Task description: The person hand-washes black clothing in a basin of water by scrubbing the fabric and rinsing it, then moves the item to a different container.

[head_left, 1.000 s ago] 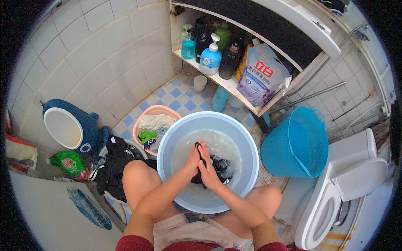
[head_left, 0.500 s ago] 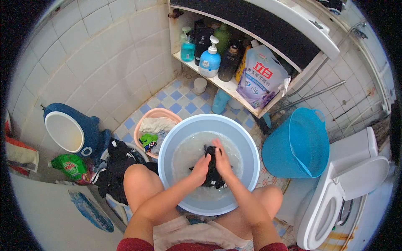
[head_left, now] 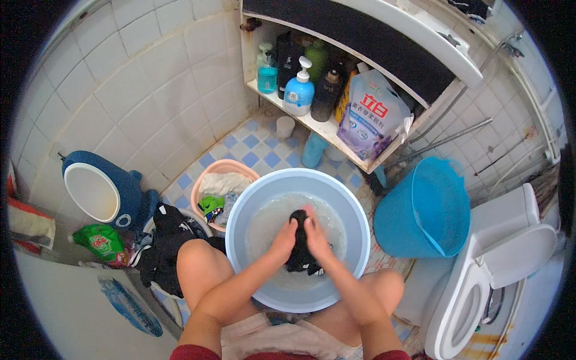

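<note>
A wet black garment (head_left: 300, 255) with small white marks hangs bunched between my hands, its lower part in cloudy water. The water fills the bottom of a light blue basin (head_left: 240, 198) that stands between my knees. My left hand (head_left: 284, 241) grips the cloth from the left side, my right hand (head_left: 317, 237) from the right, with the fabric pressed between them. Their fingers are partly hidden by the cloth, and the right one is slightly blurred.
A pink basin (head_left: 197, 195) of clothes stands beyond on the left, near black laundry (head_left: 165, 258) in another tub and a green bag (head_left: 103, 241). At right are a blue bucket (head_left: 414, 216) and a toilet (head_left: 465, 318). A shelf (head_left: 327, 125) ahead holds several bottles and a pouch (head_left: 371, 117).
The cloth's top has become a more compact bunch between my hands. My hands have shifted slightly, still gripping it. The whole view has tilted a little.
</note>
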The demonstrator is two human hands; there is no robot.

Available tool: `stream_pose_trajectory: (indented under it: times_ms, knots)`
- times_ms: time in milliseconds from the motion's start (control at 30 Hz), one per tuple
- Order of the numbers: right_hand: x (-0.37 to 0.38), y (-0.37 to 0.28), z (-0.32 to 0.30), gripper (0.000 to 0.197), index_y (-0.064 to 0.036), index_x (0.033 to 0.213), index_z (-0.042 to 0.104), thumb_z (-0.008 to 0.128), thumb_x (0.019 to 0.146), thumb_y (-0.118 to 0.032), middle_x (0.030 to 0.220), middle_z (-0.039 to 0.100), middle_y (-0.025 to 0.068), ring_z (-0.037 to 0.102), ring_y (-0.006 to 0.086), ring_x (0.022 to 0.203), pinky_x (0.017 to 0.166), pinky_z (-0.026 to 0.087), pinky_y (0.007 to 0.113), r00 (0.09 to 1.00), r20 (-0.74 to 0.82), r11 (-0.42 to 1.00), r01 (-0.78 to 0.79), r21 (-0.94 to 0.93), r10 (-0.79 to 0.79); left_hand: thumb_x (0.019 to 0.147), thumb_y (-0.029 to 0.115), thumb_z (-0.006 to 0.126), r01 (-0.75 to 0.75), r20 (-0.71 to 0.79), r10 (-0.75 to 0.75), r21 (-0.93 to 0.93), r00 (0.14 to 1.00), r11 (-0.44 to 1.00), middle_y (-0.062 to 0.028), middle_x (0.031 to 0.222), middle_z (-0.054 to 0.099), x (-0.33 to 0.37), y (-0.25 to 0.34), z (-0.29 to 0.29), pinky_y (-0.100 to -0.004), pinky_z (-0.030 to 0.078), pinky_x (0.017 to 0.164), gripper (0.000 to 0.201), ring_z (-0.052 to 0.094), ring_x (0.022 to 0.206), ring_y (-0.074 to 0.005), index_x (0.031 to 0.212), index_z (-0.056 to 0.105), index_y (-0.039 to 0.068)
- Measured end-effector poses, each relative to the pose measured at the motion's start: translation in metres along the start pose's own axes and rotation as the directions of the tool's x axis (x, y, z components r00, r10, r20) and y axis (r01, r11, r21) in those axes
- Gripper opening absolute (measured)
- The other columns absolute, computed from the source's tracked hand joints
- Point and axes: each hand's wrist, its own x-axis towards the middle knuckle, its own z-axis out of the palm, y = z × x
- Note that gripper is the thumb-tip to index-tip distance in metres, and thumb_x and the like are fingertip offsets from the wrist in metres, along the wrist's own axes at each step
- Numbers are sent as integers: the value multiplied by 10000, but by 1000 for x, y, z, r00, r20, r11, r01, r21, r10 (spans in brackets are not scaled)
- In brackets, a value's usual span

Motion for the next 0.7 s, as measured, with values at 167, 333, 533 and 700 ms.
stream_pose_trajectory:
  times_ms: [167,333,533,700]
  knots:
    - [-20,-8,20,460,-30,1348,328,330,955,-270,1436,254,149,185,319,1340,1090,140,388,972,70,954,235,-186,-226,944,329,381,72,-65,-73,-19,995,997,-111,1051,565,0,0,-10,-335,401,860,414,523,951,-207,1146,495,-14]
    - [17,16,-32,486,-29,1190,534,287,957,-377,1356,365,192,331,313,1263,1052,239,370,998,-66,992,-14,-125,5,887,370,499,-64,109,15,462,994,885,-175,1070,579,-16,27,4,-349,403,874,489,544,1019,-241,1133,507,-52]
    - [5,-29,-31,467,-64,1291,445,372,940,-363,1270,479,140,426,232,1190,1023,278,308,993,117,963,-64,261,34,684,311,745,-354,313,204,560,927,749,-150,939,643,-20,51,0,-334,461,792,478,615,893,-230,1016,599,0]
    - [-8,-20,-34,655,-15,1270,401,631,789,-396,1156,533,144,498,247,1088,947,363,343,910,406,977,155,-143,-84,760,313,670,-318,37,353,530,935,786,-142,866,653,-20,77,-7,-321,475,740,413,627,811,-197,952,617,-49]
